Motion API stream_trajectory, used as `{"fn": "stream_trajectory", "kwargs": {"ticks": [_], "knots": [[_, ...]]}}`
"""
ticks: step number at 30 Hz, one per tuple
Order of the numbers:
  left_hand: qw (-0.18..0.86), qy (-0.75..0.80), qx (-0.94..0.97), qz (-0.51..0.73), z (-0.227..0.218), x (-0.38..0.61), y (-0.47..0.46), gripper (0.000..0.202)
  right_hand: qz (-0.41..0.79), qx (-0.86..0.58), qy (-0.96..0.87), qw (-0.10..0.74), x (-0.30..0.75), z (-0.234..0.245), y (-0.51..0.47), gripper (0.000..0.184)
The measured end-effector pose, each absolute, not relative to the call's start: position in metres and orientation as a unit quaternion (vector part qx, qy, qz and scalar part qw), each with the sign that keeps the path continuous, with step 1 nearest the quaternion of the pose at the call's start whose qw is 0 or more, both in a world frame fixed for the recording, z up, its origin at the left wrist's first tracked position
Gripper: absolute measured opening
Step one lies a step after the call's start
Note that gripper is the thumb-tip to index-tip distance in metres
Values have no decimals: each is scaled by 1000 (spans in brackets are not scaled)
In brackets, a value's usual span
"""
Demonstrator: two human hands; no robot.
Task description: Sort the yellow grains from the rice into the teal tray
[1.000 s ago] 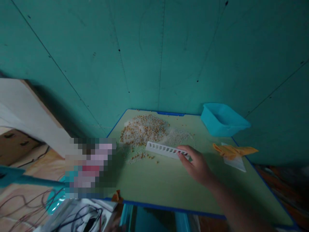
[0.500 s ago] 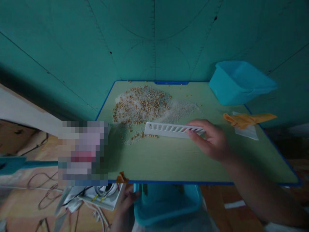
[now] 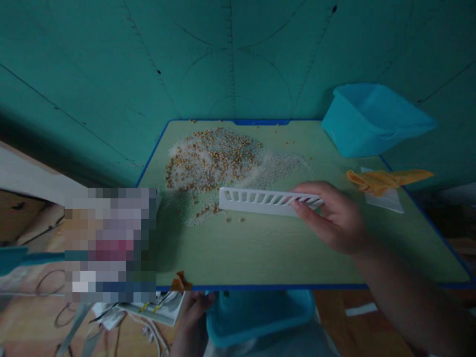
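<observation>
My right hand (image 3: 330, 215) grips the right end of a white slotted plastic strip (image 3: 256, 202), held lengthwise across the table. Behind the strip lies a spread heap of white grains mixed with yellow-brown beans (image 3: 215, 158). A smaller patch of grains and beans (image 3: 203, 214) sits off the strip's left end, and two loose beans (image 3: 235, 219) lie just in front of it. Below the table's front edge, my left hand (image 3: 197, 310) is closed at the left rim of a blue plastic bin (image 3: 256, 329). Part of that hand is hidden by the bin and table.
A second blue bin (image 3: 372, 121) stands at the table's back right corner. An orange cloth (image 3: 386, 181) lies on a white sheet (image 3: 385, 198) at the right. An orange scrap (image 3: 181, 282) sits on the front edge. A blurred-out object covers the left edge; cables (image 3: 152, 329) lie below.
The view has shifted slightly. The strip has moved a little away from the front edge, leaving a gap to the two loose beans. My left hand stays at the bin's rim.
</observation>
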State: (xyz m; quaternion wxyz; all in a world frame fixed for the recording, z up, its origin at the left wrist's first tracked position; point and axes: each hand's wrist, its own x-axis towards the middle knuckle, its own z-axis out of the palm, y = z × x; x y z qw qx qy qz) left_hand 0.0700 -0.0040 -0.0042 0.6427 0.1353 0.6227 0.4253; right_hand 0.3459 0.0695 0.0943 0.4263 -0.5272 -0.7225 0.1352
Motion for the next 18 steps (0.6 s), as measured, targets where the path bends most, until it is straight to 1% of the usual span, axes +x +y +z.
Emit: {"fn": "stream_trajectory", "kwargs": {"ticks": [5,9,14,18], "knots": [[654,613,100,432,-6,67,-2,16,164,-528,-704,446,346,91,72,17],[659,619,76,421,-8,60,0,26,205,-530,-694,442,345,90,72,14],[663,620,78,412,-1,54,4,20,251,-520,-681,450,345,91,69,13],[673,612,112,400,2,49,7,16,321,-518,-654,448,342,90,69,14]]}}
